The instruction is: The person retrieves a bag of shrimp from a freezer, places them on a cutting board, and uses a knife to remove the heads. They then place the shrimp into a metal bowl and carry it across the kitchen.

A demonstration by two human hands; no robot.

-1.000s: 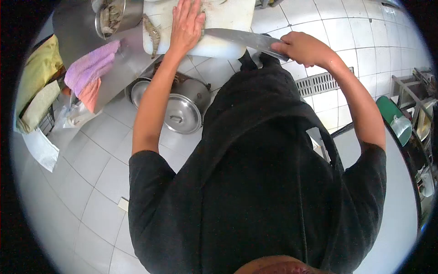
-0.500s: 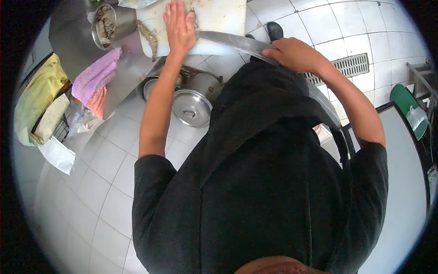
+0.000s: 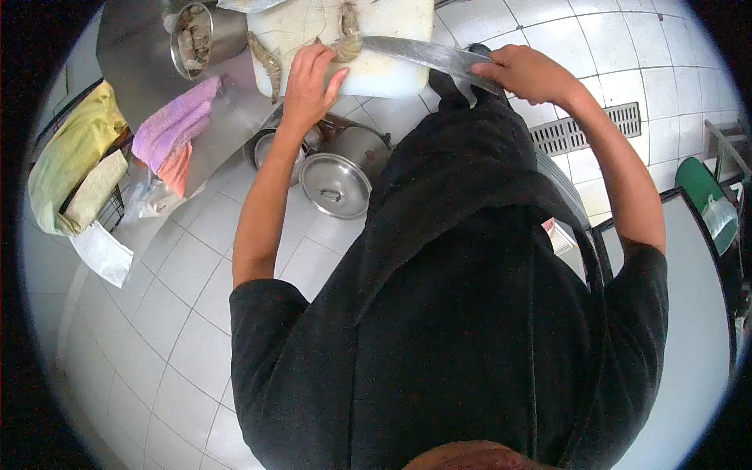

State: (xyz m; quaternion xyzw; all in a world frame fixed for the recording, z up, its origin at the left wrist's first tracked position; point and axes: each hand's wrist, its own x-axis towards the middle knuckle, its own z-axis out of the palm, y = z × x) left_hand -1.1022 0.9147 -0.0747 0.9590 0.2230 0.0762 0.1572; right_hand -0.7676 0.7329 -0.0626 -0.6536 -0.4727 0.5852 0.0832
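Note:
A kitchen knife (image 3: 423, 53) is held by its handle in my right hand (image 3: 529, 74). Its broad blade points left over the white cutting board (image 3: 392, 78), with the tip beside a raw shrimp (image 3: 348, 33). My left hand (image 3: 307, 84) is open at the board's near edge, thumb spread and fingertips just left of that shrimp. Farther left on the board lies another whole shrimp (image 3: 266, 66). Past it, a tilted metal container (image 3: 227, 35) holds several shrimp pieces.
Purple and orange cloths (image 3: 174, 125) hang over the steel counter (image 3: 129, 47) edge. Below the board stand a metal pot (image 3: 364, 149) and a round lid (image 3: 335, 186). A floor drain grate (image 3: 576, 131) is on the right, near a green bin (image 3: 697, 180).
My left hand has drawn back toward me, off the shrimp it covered, and its fingers have bent. The knife stays in my right hand, its tip now near the uncovered shrimp.

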